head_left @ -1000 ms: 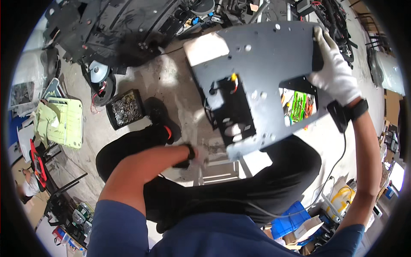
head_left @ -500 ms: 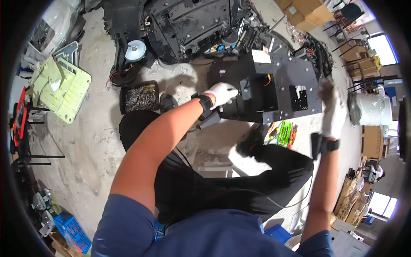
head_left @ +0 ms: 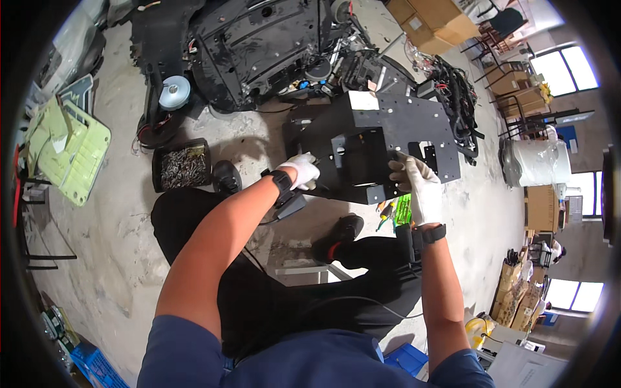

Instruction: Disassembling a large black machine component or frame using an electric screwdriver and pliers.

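In front of me a black box-shaped metal housing (head_left: 407, 123) lies with a deep square opening and several small holes. My left hand (head_left: 301, 171), in a white glove, has its fingers closed around the housing's near left edge. At the right side of the opening is my right hand (head_left: 419, 187), also gloved. Its fingers are bent and drawn together against the housing; whether a small part sits between them I cannot make out. A black tray (head_left: 208, 176) of loose screws (head_left: 184, 167) stands on the floor to the left.
Large black machine parts (head_left: 259, 48) lie beyond the housing, with a pale blue disc (head_left: 174, 92) beside them. Green and yellow hand tools (head_left: 402, 208) rest near my foot. A wire bundle (head_left: 460, 97) lies far right. A light green plastic panel (head_left: 77, 155) is at the left.
My right hand has come leftward from beyond the housing's right edge to its opening. The left hand stays on the near left edge. The whole view has shifted, moving the scene left.
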